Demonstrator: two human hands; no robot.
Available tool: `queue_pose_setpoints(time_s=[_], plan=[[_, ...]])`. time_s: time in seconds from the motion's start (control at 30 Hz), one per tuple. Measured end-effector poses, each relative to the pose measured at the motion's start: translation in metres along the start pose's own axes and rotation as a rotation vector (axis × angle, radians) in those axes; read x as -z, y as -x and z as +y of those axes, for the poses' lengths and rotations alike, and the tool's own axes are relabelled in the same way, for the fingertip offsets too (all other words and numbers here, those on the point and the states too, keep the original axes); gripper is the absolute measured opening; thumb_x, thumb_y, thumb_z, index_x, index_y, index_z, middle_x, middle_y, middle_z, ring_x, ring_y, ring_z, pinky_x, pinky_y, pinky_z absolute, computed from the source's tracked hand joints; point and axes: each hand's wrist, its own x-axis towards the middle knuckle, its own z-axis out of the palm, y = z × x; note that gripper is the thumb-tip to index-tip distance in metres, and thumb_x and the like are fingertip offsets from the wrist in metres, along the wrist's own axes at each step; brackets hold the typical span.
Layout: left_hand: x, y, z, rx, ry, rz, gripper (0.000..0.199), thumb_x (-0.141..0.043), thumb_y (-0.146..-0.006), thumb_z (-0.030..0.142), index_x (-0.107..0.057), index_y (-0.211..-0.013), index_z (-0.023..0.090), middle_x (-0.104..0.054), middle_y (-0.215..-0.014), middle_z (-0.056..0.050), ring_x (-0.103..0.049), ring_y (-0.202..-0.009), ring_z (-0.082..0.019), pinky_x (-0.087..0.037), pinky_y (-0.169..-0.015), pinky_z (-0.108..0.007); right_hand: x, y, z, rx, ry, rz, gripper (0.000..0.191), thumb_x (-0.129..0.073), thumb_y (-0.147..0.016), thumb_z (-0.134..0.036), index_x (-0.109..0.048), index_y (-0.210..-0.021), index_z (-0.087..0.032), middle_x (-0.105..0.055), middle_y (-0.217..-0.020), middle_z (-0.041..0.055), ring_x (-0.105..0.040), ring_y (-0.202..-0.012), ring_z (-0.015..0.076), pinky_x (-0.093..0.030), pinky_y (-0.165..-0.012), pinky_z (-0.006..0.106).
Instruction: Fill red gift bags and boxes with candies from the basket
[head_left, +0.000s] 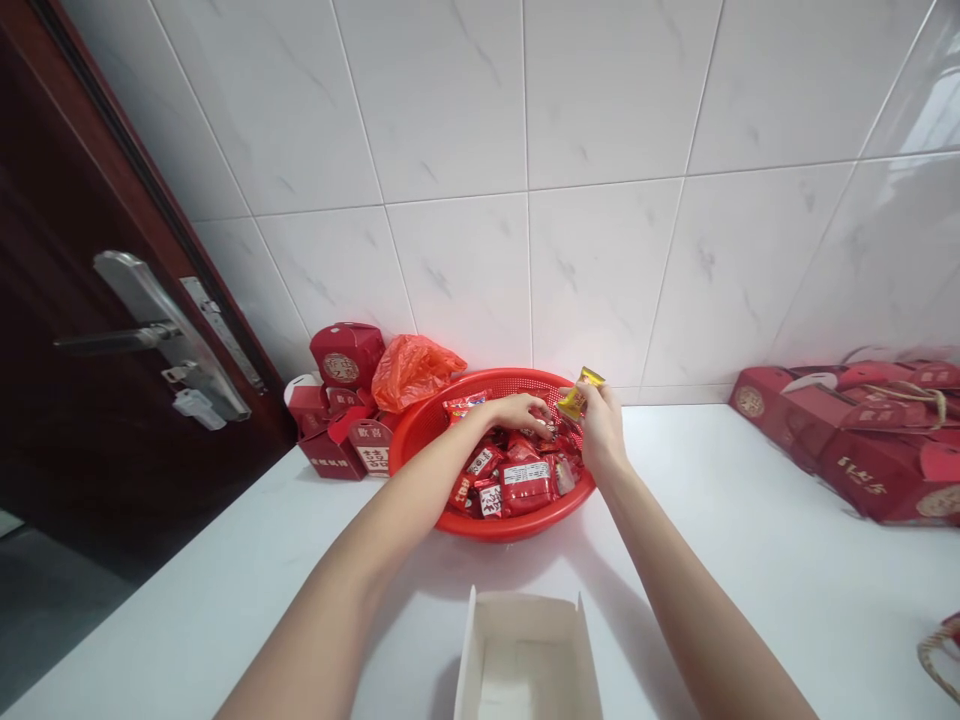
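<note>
A red plastic basket [491, 530] with a perforated wall stands against the tiled wall, heaped with red snack packets [526, 485]. Into its middle reaches my left hand [523, 410], fingers bent down among the packets; what its fingertips pinch is too small to make out. At the basket's right rim, my right hand [604, 425] grips a small yellow-wrapped snack packet [589, 378] between thumb and fingers, holding it above the basket. Nearer to me, between my forearms, sits an open white box [529, 615] with nothing visible inside it.
Folded red gift boxes [341, 445] and an orange-red plastic bag [415, 372] sit left of the basket. More red gift boxes [870, 430] with twine handles line the right side. A dark door [67, 330] with a metal handle borders the white table [247, 580].
</note>
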Motion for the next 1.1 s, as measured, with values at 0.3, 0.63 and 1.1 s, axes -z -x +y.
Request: queue_pose_setpoints(time_s=[0.3,0.63,1.1], plan=[[0.035,0.027,0.012,0.026,0.178,-0.179,0.023,-0.084,-0.061,0.026,-0.076,-0.081,0.018,-0.075,-0.077,-0.002,-0.066,-0.069,-0.017,-0.051,-0.063,-0.025,-0.001,-0.002,0.001,-0.004,-0.038,-0.02,0.012,-0.063,-0.07,-0.026,-0.052,-0.07,-0.022,-0.059,-0.067,-0.0048,-0.058,-0.064,0.0129,-0.05,-0.059,0.024],[0.054,0.041,-0.001,0.026,0.377,0.009,0.033,-0.085,-0.052,0.027,-0.07,-0.078,0.015,-0.071,-0.074,-0.002,-0.061,-0.065,-0.013,-0.045,-0.06,-0.024,-0.002,0.001,-0.002,-0.016,-0.007,-0.075,0.016,-0.066,-0.065,-0.03,-0.054,-0.071,-0.021,-0.061,-0.066,-0.0042,-0.054,-0.06,0.0112,-0.044,-0.052,0.021],[0.04,0.035,0.014,-0.076,0.51,0.09,0.045,-0.087,-0.057,0.043,-0.064,-0.084,0.016,-0.068,-0.08,0.001,-0.062,-0.077,-0.015,-0.047,-0.077,-0.028,-0.001,0.002,0.002,-0.093,0.042,-0.31,0.023,-0.076,-0.063,-0.03,-0.064,-0.08,-0.02,-0.072,-0.072,0.0003,-0.069,-0.068,0.0179,-0.053,-0.059,0.026]])
